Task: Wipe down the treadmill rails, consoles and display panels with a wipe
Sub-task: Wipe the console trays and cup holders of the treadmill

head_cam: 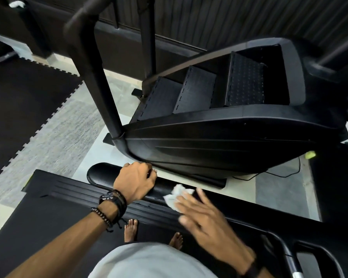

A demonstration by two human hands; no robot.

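On the treadmill's right-hand rail (100, 174), your left hand (136, 180) is curled over the padded black bar near its rounded end, knuckles up and fingers wrapped down the far side. Your right hand (201, 213) lies further along the same rail with its fingers spread and fairly straight, blurred by motion; the crumpled white wipe (176, 194) sits under its fingertips against the rail, so the hand looks to be pressing it rather than gripping it.

You have one wipe in sight and two hands at work. Your left wrist carries a dark watch (107, 197), several dark cord bands and one beaded bracelet (101, 215); a single dark band (253, 269) circles the right wrist. Your two bare feet (131, 229) stand on the black treadmill belt (38, 223), just inside the ribbed side strip.

Beyond the rail stands a black stair-climbing machine (219, 141) with three studded steps showing and a thick upright handrail post. Its base rests on pale floor (96, 151), next to a grey textured strip and a black interlocking mat (22, 109). A thin black cable (279, 173) trails across the floor beneath the machine, and a small yellow-green object (310, 155) lies near its far end. A dark ribbed wall runs along the back.
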